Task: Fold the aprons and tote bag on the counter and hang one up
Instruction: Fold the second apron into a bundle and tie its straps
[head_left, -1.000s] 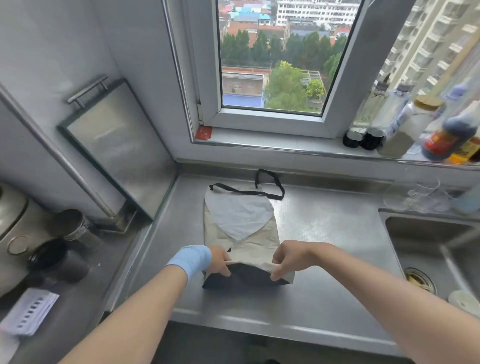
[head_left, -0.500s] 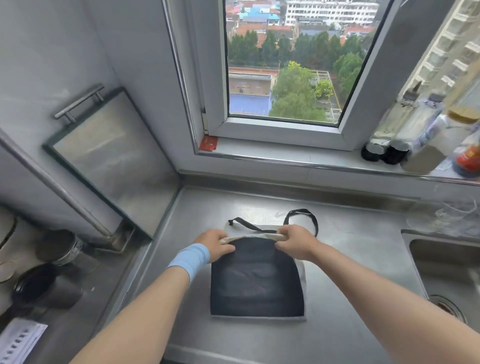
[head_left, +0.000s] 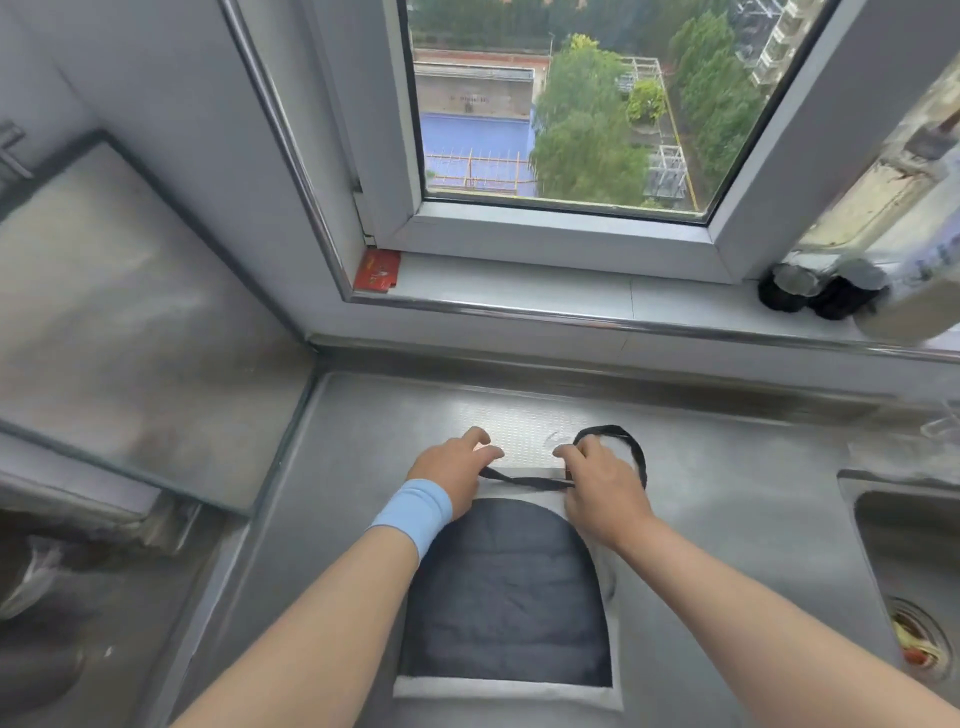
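A tote bag (head_left: 506, 597) lies folded flat on the steel counter (head_left: 727, 519), its dark panel facing up with a pale border around it. Its black strap (head_left: 623, 447) loops out past the far edge. My left hand (head_left: 454, 465), with a light blue wristband, rests on the bag's far left corner, fingers spread on the counter. My right hand (head_left: 597, 480) presses on the far right corner, with the strap running under its fingers. No apron is in view.
A sink (head_left: 914, 571) with a drain strainer lies to the right. A steel board (head_left: 130, 322) leans on the left wall. The window sill (head_left: 571, 291) carries a red card (head_left: 377, 270), dark caps and bottles at the right.
My hands carried the bag's near edge away from me and laid it over the far part, so the dark panel now faces up. The view has moved closer and lower.
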